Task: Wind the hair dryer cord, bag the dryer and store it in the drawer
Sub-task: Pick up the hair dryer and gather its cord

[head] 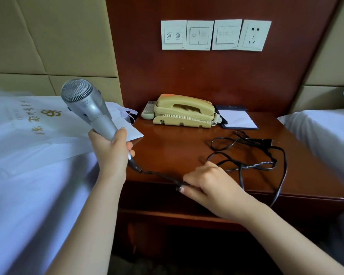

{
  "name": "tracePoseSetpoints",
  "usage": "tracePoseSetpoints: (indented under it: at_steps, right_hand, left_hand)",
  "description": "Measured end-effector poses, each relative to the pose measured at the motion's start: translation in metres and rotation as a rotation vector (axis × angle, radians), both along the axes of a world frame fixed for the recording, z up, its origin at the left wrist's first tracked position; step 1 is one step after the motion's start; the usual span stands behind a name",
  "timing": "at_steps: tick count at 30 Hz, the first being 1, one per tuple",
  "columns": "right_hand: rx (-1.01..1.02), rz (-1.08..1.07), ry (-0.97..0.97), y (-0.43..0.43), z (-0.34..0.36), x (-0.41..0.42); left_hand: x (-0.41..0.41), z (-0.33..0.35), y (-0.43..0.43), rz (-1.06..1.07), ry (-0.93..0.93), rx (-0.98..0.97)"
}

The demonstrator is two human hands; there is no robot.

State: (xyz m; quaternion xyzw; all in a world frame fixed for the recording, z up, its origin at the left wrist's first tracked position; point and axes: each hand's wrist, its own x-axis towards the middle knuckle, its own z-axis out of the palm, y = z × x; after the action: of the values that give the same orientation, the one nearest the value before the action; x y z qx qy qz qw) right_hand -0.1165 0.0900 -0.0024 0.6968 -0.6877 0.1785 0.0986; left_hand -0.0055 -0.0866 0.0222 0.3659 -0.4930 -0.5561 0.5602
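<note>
Two hands busy, left hand (112, 149) clenched round silver dryer (87, 108) handle, right hand (205, 185) pinching black cord (163, 176) at fingertips (182, 189), above nightstand (177, 147)

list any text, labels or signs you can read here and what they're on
Nothing reads clearly enough to quote.
Bag: gold characters, blurred.
Dryer: small label on barrel, too small.
Left switch plate: two round icons, captions too small.
Remote: button marks too small.
Notepad folder: gold mark, too small.
</note>
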Motion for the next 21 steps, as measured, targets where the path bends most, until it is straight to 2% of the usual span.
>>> tracePoseSetpoints:
  at_steps: [2, 4, 10, 13, 17, 21]
  right_hand:
    - [0.061, -0.005, -0.052, 0.006, 0.003, 0.000]
    - [0.104, -0.036, -0.024, 0.011, 0.004, -0.001]
    - [0.084, -0.101, -0.032, 0.021, 0.014, -0.011]
    - [-0.032, -0.218, 0.097, 0.028, 0.018, -0.025]
    - [-0.144, -0.305, 0.053, 0.041, 0.032, -0.046]
    - [-0.279, -0.365, 0.095, 0.040, 0.045, -0.051]
  left_hand:
    - [0.003, -0.001, 0.000, 0.032, -0.068, -0.057]
    - [0.003, -0.003, 0.001, 0.027, -0.133, -0.127]
    - [0.007, 0.004, 0.008, 0.094, -0.471, -0.321]
    - [0.011, 0.009, 0.016, 0.074, -0.604, -0.420]
    - [0.021, 0.006, 0.013, -0.021, -0.814, -0.520]
    - [0.023, 0.004, 0.021, -0.208, -0.865, -0.547]
